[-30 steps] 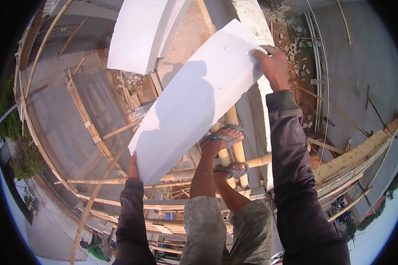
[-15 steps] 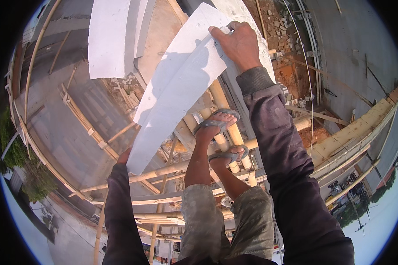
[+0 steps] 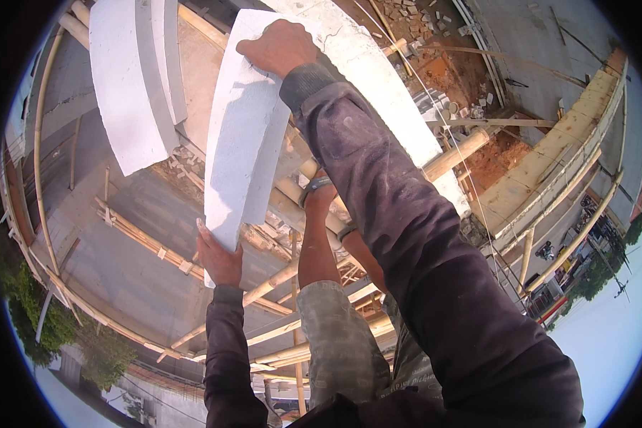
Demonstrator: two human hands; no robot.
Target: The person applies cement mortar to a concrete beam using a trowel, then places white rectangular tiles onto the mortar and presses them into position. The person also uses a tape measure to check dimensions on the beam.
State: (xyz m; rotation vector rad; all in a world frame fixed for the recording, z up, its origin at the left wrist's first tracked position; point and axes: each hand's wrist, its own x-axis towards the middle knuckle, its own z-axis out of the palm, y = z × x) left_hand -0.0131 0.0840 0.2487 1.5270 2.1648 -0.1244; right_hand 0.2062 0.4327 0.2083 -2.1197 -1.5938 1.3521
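A long white lightweight block point(image 3: 244, 132) hangs in front of me, its far end tilted up and its near end low. My right hand point(image 3: 282, 48) grips it at the far end, the knuckles turned up. Around the near end closes my left hand point(image 3: 220, 255), with fingers along its left edge. Below and right of the block my sandalled feet rest on bamboo poles, partly hidden by my right arm. Part of the block's right side is in view as a shaded long face.
More white blocks point(image 3: 125, 85) lie close together at the upper left. A pale wall top point(image 3: 378, 78) runs along the right of the held block. Bamboo scaffold poles point(image 3: 464, 153) cross beneath me, with rubble and reddish earth far below. A boarded ledge point(image 3: 560, 153) curves at the right.
The block has turned steeper and its far end has moved left with my right hand. My left hand has come further into view at the near end.
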